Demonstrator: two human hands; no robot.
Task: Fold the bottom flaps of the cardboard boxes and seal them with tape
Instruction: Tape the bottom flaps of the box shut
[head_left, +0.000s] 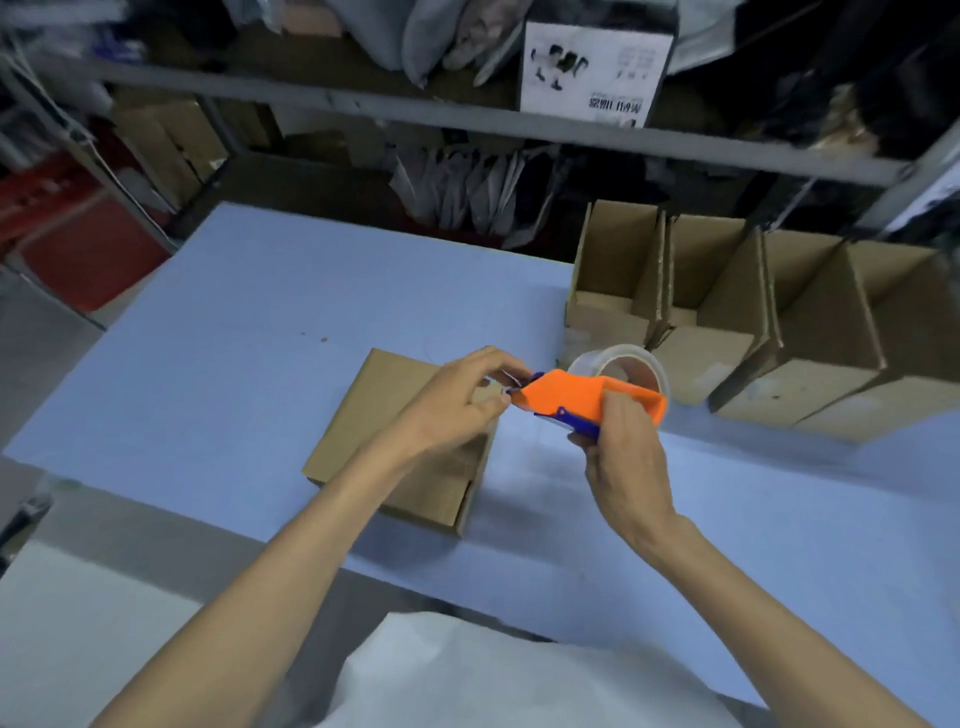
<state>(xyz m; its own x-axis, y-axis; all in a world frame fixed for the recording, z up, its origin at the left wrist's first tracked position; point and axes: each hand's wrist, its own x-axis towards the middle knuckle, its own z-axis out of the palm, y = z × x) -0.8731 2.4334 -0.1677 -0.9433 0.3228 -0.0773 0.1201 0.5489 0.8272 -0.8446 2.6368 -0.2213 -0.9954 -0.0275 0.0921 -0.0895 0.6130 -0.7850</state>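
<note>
Fingers (501, 371) of the left hand (457, 400) pinched together at the nose of the tape dispenser (582, 397), thumb and forefinger closed on what is probably the loose tape end; the strip itself is too clear and too small to make out. Right hand (621, 452) wrapped around the dispenser's blue grip from below, fingers clamped on it, thumb on the orange shell. Dispenser held level and off the table, nose pointing left toward the box. That fits drawing out a starting length before laying it down. Roll of clear tape (623, 366) sits in the rear of the dispenser.

Cardboard box (410, 441) lies on the blue table (234, 322), directly below the left hand and just left of the dispenser. Its upward face looks flat and closed, so the flaps appear folded down already. No tape strip can be seen on it, though clear tape would be hard to spot. Plain brown, edges crisp, no dents visible.

Far right of the table: row of open boxes (753, 322) standing side by side, touching, well apart from the working box. Placed out of the way, likely finished ones.
</note>
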